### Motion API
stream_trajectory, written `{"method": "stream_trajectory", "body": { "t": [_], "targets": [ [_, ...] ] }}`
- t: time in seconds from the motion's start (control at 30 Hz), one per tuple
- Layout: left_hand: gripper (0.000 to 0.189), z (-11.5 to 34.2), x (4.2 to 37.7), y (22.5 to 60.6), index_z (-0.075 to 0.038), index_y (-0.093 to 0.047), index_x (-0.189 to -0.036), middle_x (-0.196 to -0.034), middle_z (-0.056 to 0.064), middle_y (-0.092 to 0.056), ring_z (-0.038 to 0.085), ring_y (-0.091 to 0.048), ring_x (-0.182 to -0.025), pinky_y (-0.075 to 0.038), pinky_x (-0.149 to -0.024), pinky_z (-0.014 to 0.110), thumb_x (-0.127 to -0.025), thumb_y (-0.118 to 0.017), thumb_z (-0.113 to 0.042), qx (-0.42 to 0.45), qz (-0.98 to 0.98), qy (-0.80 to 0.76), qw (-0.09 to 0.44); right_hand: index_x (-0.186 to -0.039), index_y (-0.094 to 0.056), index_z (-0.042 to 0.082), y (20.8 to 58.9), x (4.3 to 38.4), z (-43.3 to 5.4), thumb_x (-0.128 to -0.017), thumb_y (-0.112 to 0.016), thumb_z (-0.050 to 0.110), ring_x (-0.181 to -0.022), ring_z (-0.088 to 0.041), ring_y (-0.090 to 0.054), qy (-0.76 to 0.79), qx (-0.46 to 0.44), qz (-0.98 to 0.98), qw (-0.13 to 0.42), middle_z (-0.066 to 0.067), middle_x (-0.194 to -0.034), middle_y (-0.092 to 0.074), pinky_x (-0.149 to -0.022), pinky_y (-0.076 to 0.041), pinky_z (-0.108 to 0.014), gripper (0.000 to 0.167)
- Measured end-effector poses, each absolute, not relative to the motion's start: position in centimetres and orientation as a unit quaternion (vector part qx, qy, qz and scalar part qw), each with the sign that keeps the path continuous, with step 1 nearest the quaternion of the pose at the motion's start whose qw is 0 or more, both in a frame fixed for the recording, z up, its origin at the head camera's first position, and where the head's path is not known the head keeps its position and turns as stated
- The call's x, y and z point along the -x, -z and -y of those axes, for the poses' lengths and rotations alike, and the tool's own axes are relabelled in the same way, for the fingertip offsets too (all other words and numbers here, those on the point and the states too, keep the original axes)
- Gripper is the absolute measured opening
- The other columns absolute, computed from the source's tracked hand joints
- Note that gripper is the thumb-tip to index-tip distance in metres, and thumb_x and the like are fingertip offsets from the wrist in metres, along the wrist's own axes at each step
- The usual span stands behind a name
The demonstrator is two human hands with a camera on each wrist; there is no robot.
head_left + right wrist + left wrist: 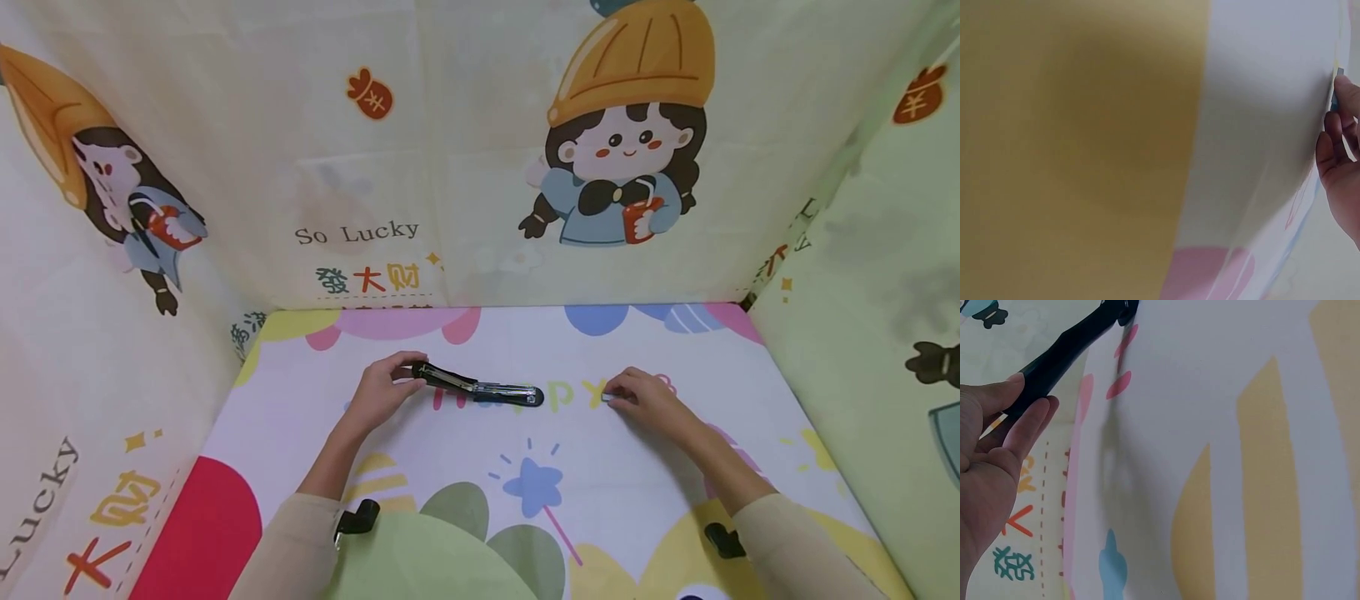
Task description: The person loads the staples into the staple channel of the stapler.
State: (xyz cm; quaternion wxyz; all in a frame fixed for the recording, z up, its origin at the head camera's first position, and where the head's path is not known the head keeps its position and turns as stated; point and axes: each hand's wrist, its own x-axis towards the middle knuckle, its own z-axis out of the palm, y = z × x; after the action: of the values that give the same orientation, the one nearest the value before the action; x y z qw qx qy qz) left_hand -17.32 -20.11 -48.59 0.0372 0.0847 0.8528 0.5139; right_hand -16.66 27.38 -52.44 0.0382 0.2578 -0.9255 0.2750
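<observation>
A black stapler (506, 393) is folded wide open above the printed tabletop, its metal channel facing up. My left hand (375, 393) pinches one end of it between thumb and fingers; the other end reaches to the right. In the left wrist view the dark stapler (1063, 359) slants up from the fingertips of the left hand (997, 469). To the right, my right hand (651, 404) pinches a small grey staple strip (607, 398), apart from the stapler. In the right wrist view, only the end of the strip (1340, 72) pokes out past the thumb.
A white cloth with coloured cartoon prints covers the table (480, 450). Printed fabric walls (480, 183) stand at the back and on both sides. Black wrist mounts (360, 518) sit by both beige sleeves (288, 546).
</observation>
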Motion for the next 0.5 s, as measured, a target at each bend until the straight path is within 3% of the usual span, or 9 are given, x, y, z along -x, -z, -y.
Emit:
{"method": "stream_trajectory", "body": {
  "t": [0.27, 0.5],
  "targets": [
    [0.042, 20.1, 17.5, 48.2, -0.006, -0.068, -0.132, -0.131, 0.015, -0.068, 0.033, -0.071, -0.112, -0.059, -0.083, 0.024, -0.090, -0.077, -0.001, -0.091, -0.855, -0.510, 0.034, -0.102, -0.075, 0.008, 51.7, 17.0, -26.2, -0.087, -0.080, 0.002, -0.085, -0.017, -0.065, -0.288, -0.266, 0.918, 0.052, -0.003, -0.097, -0.068, -0.075, -0.056, -0.031, 0.017],
    [0.042, 20.1, 17.4, 48.4, -0.005, -0.068, -0.131, -0.130, 0.016, -0.068, 0.033, -0.072, -0.110, -0.058, -0.080, 0.021, -0.090, -0.078, -0.002, -0.098, -0.853, -0.512, 0.035, -0.105, -0.075, 0.009, 50.9, 17.1, -25.1, -0.090, -0.078, 0.005, -0.088, -0.020, -0.070, -0.298, -0.254, 0.920, 0.023, -0.002, -0.101, -0.070, -0.077, -0.058, -0.033, 0.016]
  ]
}}
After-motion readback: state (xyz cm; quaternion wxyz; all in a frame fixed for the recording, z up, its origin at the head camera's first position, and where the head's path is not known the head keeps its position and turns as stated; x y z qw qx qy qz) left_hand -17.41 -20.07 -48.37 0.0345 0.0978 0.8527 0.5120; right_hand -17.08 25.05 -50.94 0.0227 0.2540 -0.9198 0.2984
